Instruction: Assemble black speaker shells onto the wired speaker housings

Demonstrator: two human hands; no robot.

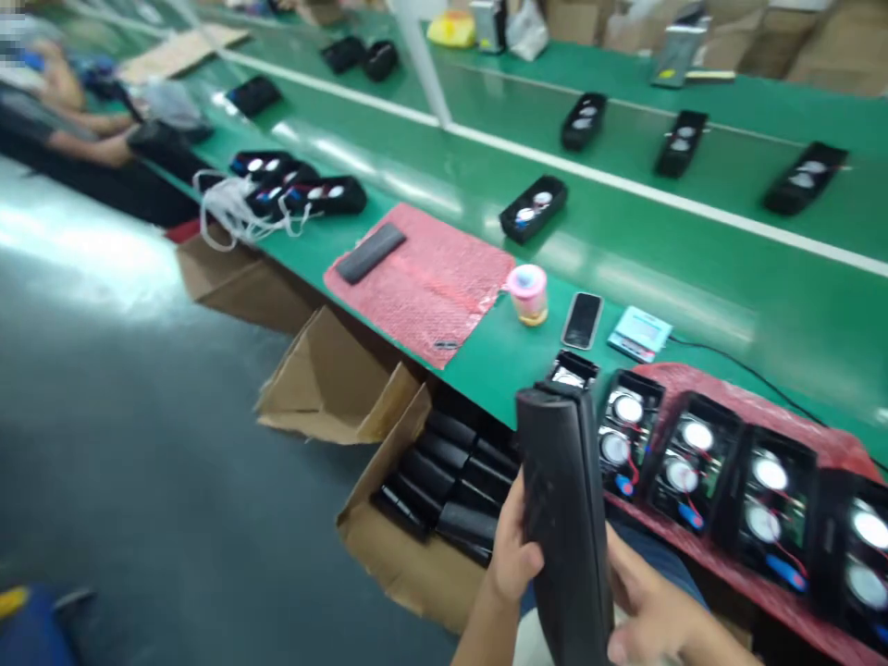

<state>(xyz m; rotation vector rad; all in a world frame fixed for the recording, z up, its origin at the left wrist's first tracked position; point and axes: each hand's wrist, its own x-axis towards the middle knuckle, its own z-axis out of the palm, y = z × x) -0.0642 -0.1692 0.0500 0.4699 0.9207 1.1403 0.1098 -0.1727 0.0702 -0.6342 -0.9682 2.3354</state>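
A long black plastic casing [561,499] stands nearly upright in front of me, its two halves meeting along a seam on the right side. My left hand [514,546] is closed around its left edge, thumb on the front face. On the lower right edge, my right hand [648,601] grips the same casing, its fingers partly hidden. Just behind the top of the casing lies an open black shell [574,368]. To the right, several open shells [690,458] with round white discs, red wires and blue parts rest on pink bubble wrap [676,375].
Left of my hands, a cardboard box [388,564] holds several black casings. A dark casing piece [371,252] lies on a pink mat [430,277]. Nearby are a pink-lidded jar [528,294], a phone [583,320] and a light-blue device [639,333]. Another person's arm [90,139] is far left.
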